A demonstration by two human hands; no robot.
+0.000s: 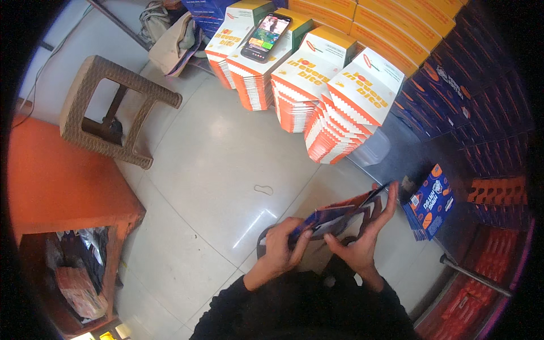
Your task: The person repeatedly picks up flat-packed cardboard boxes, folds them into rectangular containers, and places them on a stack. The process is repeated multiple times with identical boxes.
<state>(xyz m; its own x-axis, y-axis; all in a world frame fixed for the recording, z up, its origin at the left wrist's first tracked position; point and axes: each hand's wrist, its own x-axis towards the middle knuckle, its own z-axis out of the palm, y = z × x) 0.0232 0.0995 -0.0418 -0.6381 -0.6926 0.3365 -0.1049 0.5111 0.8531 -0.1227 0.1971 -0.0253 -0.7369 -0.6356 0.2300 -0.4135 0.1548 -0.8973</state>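
My left hand (280, 248) grips the near left side of a dark blue and orange cardboard carton (321, 217), thumb on the close face and fingers behind. The carton is partly folded and held tilted above the floor, its inside facing me. On its right side, my right hand (367, 240) has the thumb at the lower edge and long fingers stretched up along a raised flap. To the right of that hand stands a short stack of flat, printed blue cartons (431, 204). How far the carton's panels are joined is hidden by my fingers.
Stacks of white, orange-striped food cartons (301, 78) stand ahead, a smartphone (267, 37) lying on one. Yellow cartons (391, 32) and dark blue cartons (446, 95) are piled behind. A brown plastic stool (142, 95) and an orange cabinet (63, 178) are left. A rubber band (263, 189) lies on the floor tiles.
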